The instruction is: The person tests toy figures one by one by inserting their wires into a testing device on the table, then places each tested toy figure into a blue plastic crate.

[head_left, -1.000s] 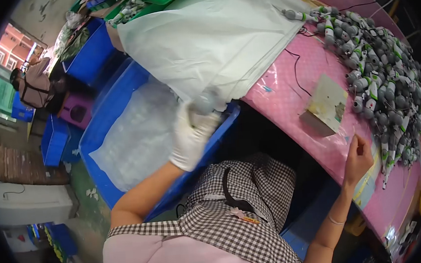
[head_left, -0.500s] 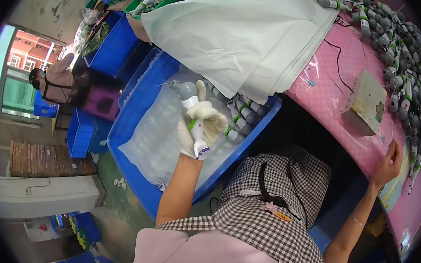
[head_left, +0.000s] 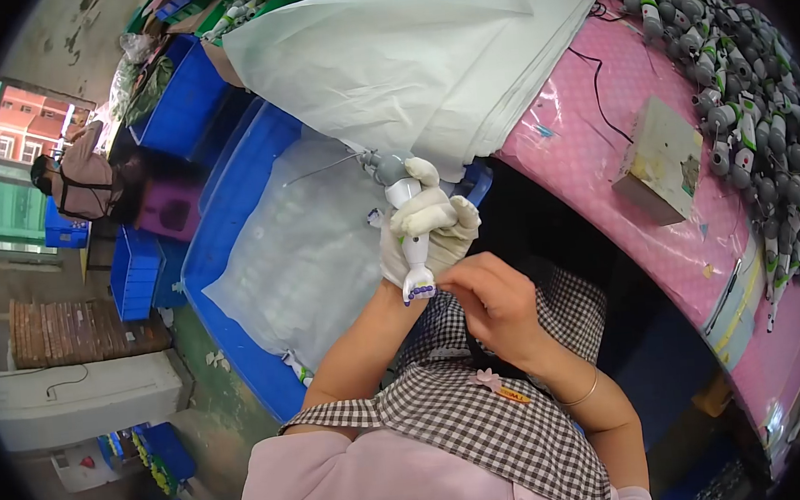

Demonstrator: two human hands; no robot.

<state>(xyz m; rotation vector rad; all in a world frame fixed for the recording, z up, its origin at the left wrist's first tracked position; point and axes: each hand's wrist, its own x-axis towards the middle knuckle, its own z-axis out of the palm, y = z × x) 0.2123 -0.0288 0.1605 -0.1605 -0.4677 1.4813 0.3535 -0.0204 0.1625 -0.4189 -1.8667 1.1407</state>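
Note:
My left hand [head_left: 436,224], in a white glove, is wrapped round a toy limb part [head_left: 414,253]. This part is white with a grey rounded end, a thin wire sticking out to the left, and small purple marks at its lower end. My bare right hand [head_left: 500,303] is closed, its thumb and fingertips pinched right beside that purple-marked end; whether something tiny is between them is hidden. Below the gloved hand is a blue bin [head_left: 219,300] lined with a translucent sheet [head_left: 292,249], with blurred pale shapes under it.
White sheets [head_left: 394,58] lie over the far side of the bin and the pink-covered table [head_left: 564,120]. A big pile of similar toy parts [head_left: 749,81] covers the table's right side, near a pale block [head_left: 661,164]. Another person [head_left: 84,176] is at the far left.
My left hand has moved to the right with the toy limb part, out toward the bin's near edge. My right hand has come from the table's edge to the part's lower end.

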